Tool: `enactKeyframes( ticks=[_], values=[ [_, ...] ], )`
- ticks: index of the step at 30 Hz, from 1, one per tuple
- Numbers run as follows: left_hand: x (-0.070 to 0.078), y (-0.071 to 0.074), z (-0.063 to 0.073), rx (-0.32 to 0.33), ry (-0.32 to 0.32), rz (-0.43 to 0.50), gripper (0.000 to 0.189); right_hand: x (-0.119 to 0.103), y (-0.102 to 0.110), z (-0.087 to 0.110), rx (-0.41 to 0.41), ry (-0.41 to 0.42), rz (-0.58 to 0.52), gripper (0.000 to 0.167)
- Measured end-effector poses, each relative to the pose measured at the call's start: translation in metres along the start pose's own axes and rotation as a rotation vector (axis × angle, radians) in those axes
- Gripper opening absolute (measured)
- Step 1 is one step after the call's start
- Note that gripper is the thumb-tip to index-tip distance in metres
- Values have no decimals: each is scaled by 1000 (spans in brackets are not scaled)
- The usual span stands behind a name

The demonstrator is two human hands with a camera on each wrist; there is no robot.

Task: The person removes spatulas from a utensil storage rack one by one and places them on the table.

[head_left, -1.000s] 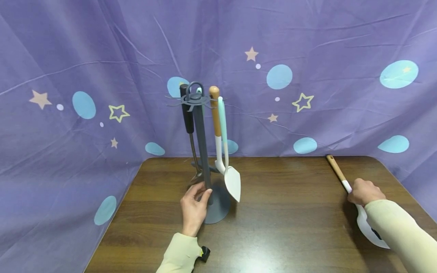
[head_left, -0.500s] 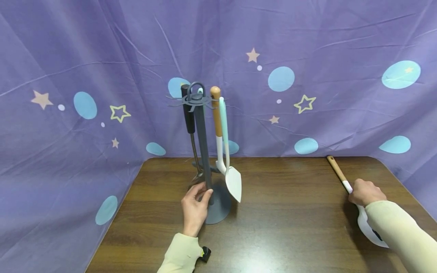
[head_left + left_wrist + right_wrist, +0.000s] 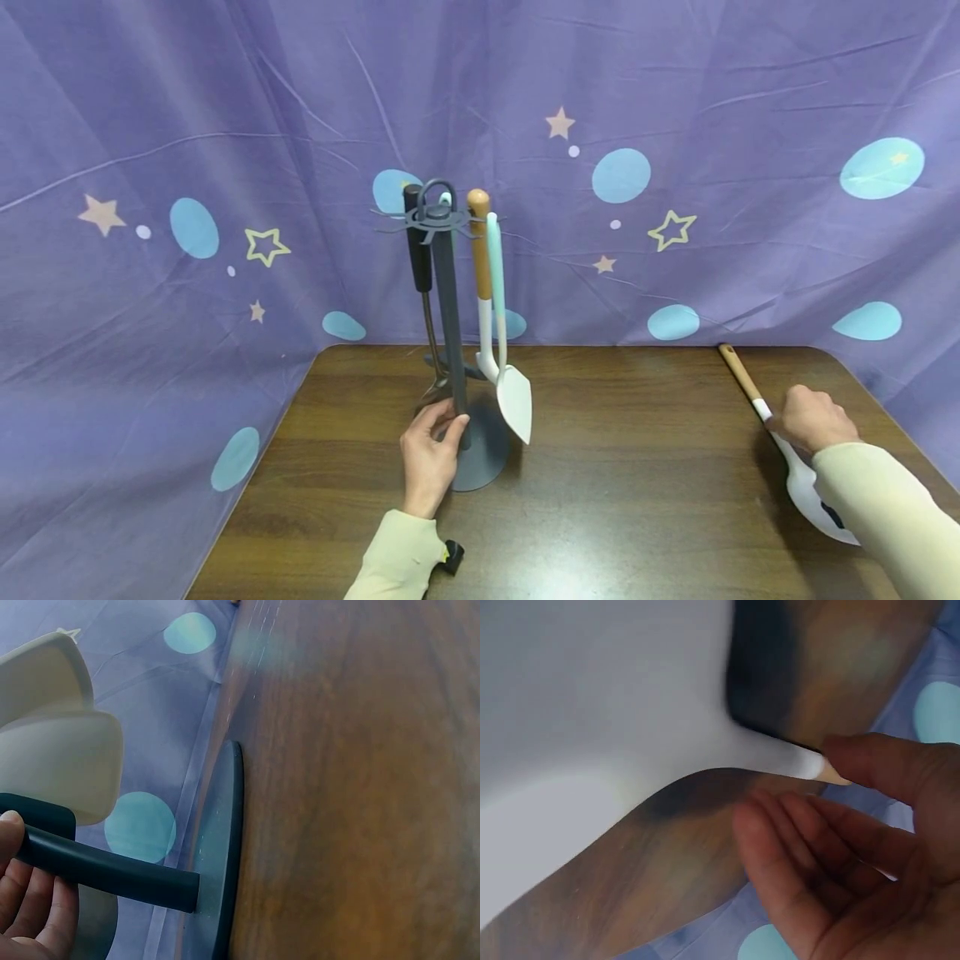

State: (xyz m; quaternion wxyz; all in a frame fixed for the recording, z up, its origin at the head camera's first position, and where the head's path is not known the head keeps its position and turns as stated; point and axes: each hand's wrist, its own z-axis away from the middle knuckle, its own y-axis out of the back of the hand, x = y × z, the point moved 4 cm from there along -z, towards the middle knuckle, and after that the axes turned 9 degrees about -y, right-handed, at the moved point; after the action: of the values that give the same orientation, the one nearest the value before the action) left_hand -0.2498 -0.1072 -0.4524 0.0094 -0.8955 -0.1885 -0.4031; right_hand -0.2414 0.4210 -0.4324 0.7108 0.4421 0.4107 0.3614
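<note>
My left hand (image 3: 429,460) pinches the lower post of a dark grey utensil stand (image 3: 450,325); the left wrist view shows thumb and fingers around that post (image 3: 112,874). On the right of the table lies a white wide-headed spatula (image 3: 806,496) with a wooden handle (image 3: 738,371). Over its neck is my right hand (image 3: 813,421). In the right wrist view, the fingers (image 3: 772,877) are spread away from the white spatula, and the thumb lies near its neck; whether it touches cannot be told. My sleeve hides part of the spatula's head.
Several utensils hang from the stand: a black-handled one (image 3: 418,250), a wooden-handled white one (image 3: 480,250) and a mint-handled turner (image 3: 513,404). The stand's round base (image 3: 487,458) rests on the wooden table (image 3: 637,467). A purple curtain (image 3: 675,83) rises behind.
My right hand has loosened from the spatula and lifted slightly up and to the right. The spatula lies about where it was. My left hand stays on the post.
</note>
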Motion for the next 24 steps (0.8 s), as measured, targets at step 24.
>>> enactKeyframes(
  ticks=[24],
  values=[
    [36, 4, -6, 1, -39, 1, 21, -77, -9, 47, 240, 220, -136, 33]
  ],
)
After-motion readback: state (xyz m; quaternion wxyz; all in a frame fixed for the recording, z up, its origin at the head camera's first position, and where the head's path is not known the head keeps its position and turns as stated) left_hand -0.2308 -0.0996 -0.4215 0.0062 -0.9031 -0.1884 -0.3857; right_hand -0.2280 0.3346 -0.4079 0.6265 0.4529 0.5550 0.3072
